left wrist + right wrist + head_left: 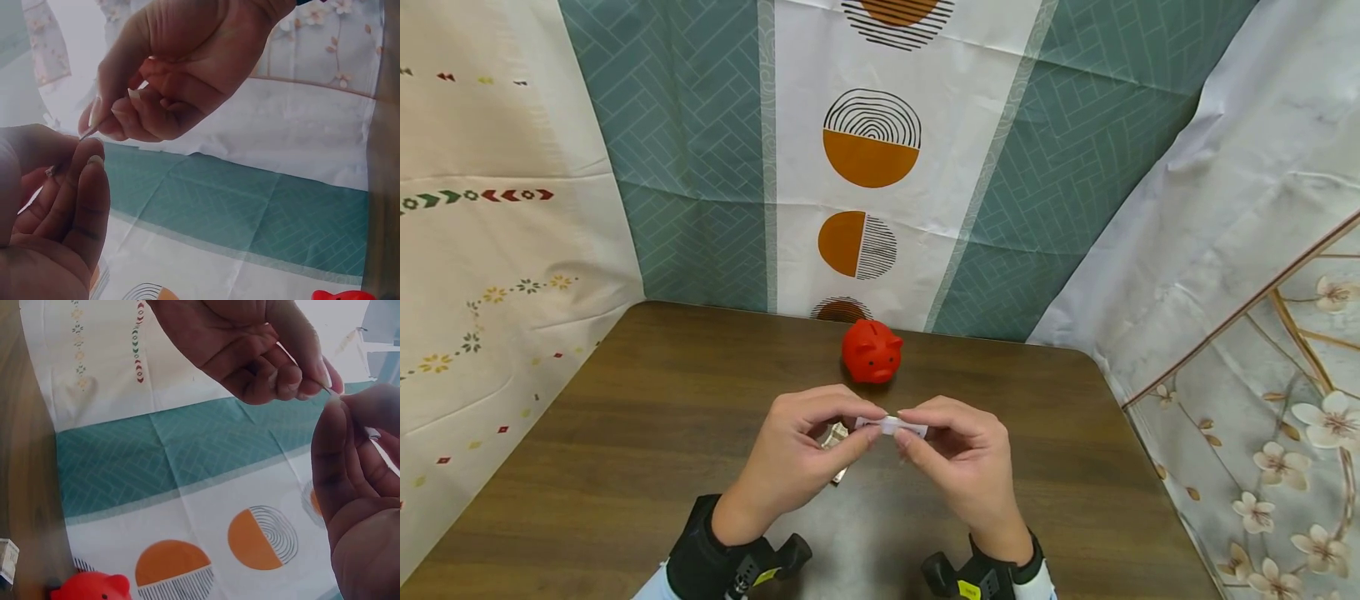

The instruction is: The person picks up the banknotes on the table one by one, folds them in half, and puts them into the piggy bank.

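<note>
A narrow white strip (pixel 891 426), thin like folded paper, is stretched level between my two hands over the table. My left hand (pixel 801 450) pinches its left end between thumb and forefinger, and my right hand (pixel 966 450) does the same at the right end. From the left wrist view, the strip appears edge-on as a thin line (pixel 94 127) between the fingertips. Partly hidden behind my left hand, a small cream and gold boxy item (pixel 837 435) lies on the table. The fingers cover most of both strip ends.
Beyond my hands, a red piggy bank (pixel 872 352) stands near the back of the brown wooden table (pixel 722 358). Patterned cloths (pixel 700 158) hang behind and at both sides. Black cameras (pixel 760 562) are strapped to both wrists.
</note>
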